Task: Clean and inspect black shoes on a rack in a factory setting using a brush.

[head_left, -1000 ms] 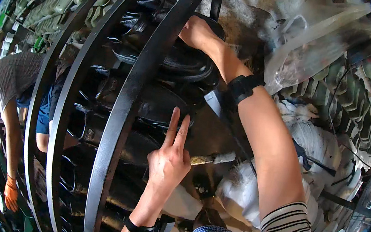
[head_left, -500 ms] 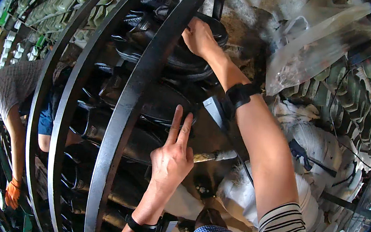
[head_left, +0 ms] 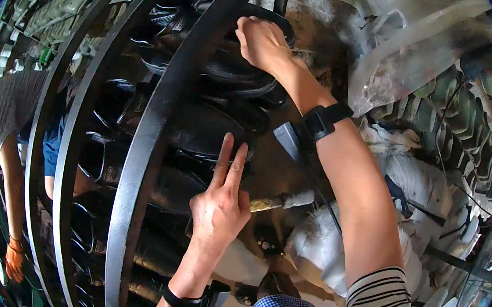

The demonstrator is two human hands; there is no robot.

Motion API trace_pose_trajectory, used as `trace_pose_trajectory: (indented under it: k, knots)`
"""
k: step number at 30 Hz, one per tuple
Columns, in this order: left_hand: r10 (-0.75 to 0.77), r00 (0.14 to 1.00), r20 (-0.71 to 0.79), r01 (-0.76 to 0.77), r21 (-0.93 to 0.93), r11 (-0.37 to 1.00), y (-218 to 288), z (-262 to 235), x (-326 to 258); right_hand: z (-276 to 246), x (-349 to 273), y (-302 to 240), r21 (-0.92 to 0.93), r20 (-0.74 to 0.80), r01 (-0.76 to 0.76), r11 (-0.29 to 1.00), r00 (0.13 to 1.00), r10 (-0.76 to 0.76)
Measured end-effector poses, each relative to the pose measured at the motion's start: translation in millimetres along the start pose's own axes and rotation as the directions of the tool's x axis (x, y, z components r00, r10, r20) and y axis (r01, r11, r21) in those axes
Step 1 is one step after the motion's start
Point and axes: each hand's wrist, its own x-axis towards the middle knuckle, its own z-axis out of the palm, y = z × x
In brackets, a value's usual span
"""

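Black leather shoes lie in rows on a rack of curved black metal bars (head_left: 134, 164). My left hand (head_left: 219, 208) is in front of one black shoe (head_left: 197, 126), index and middle fingers stretched out and apart at its toe, the other fingers folded. It holds nothing. Further up, my right hand (head_left: 264, 44) is closed at the toe end of another black shoe (head_left: 285, 28), just right of the nearest bar. Its fingertips are turned down and hidden, so what they grip cannot be seen. Both wrists wear black straps with small devices.
A clear plastic bag (head_left: 401, 62) hangs at upper right. Green-grey shoe forms (head_left: 477, 120) fill racks behind it. White wrapped bundles (head_left: 321, 242) and a brush-like tool (head_left: 280, 203) lie right of my left hand. Beyond the bars at left, another person in orange gloves (head_left: 14, 260) bends over.
The view has shifted slightly, with the bars further left. My right hand has turned, so its knuckles now face up. My left hand keeps two fingers out at the shoe's toe.
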Motion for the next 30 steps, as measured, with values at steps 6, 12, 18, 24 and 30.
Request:
trace_pose_trajectory:
  k: [6, 12, 18, 24, 30]
  knots:
    - [0.008, 1.0, 0.002, -0.008, -0.008, 1.0, -1.1, 1.0, -0.6, -5.3, -2.2, 3.9, 0.372, -0.189, -0.13, 0.919, 0.959, 0.212]
    - [0.005, 1.0, -0.005, -0.005, 0.014, 1.0, 0.0, 0.0, -0.4, -11.0, 17.9, -14.6, 0.069, 0.069, -0.22, 0.973, 0.974, 0.216]
    - [-0.008, 1.0, 0.013, 0.007, 0.013, 1.0, 4.3, 1.1, 1.0, -4.8, 40.4, -32.0, -0.081, 0.133, -0.178, 0.981, 0.973, 0.187]
    - [0.006, 1.0, -0.004, -0.006, 0.005, 1.0, -0.2, 1.7, -0.8, -8.8, 25.0, -14.0, 0.017, 0.322, -0.17, 0.985, 0.934, 0.155]
    - [0.041, 0.999, -0.007, -0.041, -0.012, 0.999, -4.6, 2.7, -0.9, -6.1, 18.6, -3.8, 0.357, 0.239, -0.2, 0.913, 0.964, 0.118]
